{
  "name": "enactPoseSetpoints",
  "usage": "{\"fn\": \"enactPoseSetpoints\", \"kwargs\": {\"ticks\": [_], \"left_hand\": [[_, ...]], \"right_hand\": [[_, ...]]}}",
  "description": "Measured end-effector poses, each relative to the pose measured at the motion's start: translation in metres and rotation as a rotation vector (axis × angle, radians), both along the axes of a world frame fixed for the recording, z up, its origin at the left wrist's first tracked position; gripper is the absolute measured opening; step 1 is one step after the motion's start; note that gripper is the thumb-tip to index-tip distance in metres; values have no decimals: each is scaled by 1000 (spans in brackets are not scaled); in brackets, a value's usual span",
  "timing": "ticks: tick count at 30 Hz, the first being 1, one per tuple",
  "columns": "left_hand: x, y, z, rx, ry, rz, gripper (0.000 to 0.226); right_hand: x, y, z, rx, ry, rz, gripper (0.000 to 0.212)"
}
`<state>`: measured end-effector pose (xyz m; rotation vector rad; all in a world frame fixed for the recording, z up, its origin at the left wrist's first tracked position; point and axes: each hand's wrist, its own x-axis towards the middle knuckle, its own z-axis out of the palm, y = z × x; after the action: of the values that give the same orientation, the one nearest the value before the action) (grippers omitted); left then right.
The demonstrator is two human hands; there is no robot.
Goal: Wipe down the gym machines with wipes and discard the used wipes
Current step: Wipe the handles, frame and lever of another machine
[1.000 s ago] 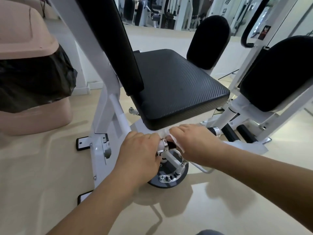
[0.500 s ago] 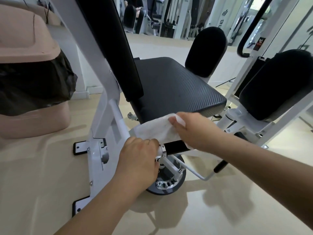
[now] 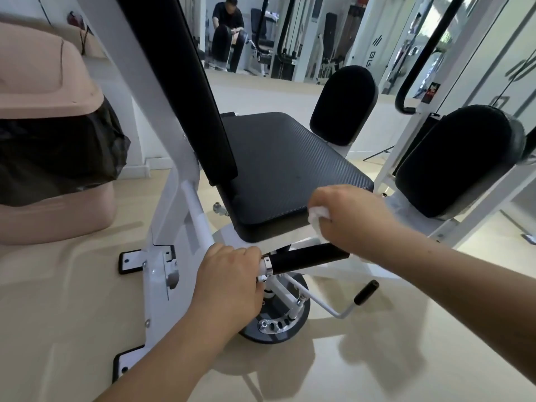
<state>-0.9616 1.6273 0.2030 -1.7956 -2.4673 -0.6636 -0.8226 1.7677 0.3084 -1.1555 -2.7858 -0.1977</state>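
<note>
- Head view, lower centre: your left hand [image 3: 229, 282] stays where it was half a second ago, fingers curled down over the near end of the handle [image 3: 307, 256], right against its chrome collar [image 3: 268, 266]. What lies under the palm is hidden, so I can't tell how firm the hold is.
- Right of centre: your right hand [image 3: 348, 219] has lifted off the handle and moved right. It is now a closed fist at the front edge of the seat pad [image 3: 290, 169].
- The wipe [image 3: 317, 217] was spread flat over the handle before. It is now bunched in that right fist, with only a white wad showing at the thumb side.
- The handle's black sleeve, covered earlier, now shows bare from the collar to your right wrist.
- Lower centre: a round adjustment disc [image 3: 275, 323] with holes sits under the handle, and a thin crank with a black knob [image 3: 367, 295] juts out to the right.
- The machine stands on a smooth, pale beige floor [image 3: 58, 314] that carries soft shadows of your arms.
- Left edge: a pink bin [image 3: 52, 91] with a black liner [image 3: 58, 158] stands near the white frame.
- Top centre: a mirror [image 3: 290, 39] shows more machines and a person [image 3: 227, 33] bent forward.
</note>
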Motion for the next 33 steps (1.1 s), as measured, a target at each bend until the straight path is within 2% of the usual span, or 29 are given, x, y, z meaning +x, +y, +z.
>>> {"fn": "enactPoseSetpoints", "kwargs": {"ticks": [3,5,10,13,15,17,19,22,26,27,29,31,33], "left_hand": [[0,-1,-1,-8,-11,-2,24],[-2,-1,-3,-10,-9,-11,25],[-1,0,-2,3,22,-12,23],[-1,-1,-1,0,15,-17,20],[-2,-1,-1,6,23,-27,19],[-4,0,-3,14,27,-34,18],[-5,1,-5,11,26,-37,18],[-8,5,-12,22,30,-54,16],[-11,8,-19,46,39,-60,21],[-11,9,-21,55,54,-60,23],[-10,11,-22,75,76,-48,21],[-11,12,-23,71,85,-24,15],[-11,12,-23,61,87,-11,14]], "right_hand": [[-8,-26,-20,-188,-220,32,23],[-5,-36,-29,-175,-260,62,17],[-7,-1,-17,-101,-1,-104,19],[-22,1,-26,-200,157,-71,23],[-27,-10,-47,-236,96,6,21],[-25,-20,-67,-129,-21,83,18],[-23,-21,-72,-50,-58,129,20],[-27,-21,-70,-165,-61,119,24],[-41,-14,-66,-222,-211,34,35],[-47,-11,-64,-289,-254,10,39],[-60,-5,-62,-578,-313,-27,42],[-71,-1,-61,-942,-278,-124,40],[-76,-1,-59,-1095,-234,-181,37]]}}
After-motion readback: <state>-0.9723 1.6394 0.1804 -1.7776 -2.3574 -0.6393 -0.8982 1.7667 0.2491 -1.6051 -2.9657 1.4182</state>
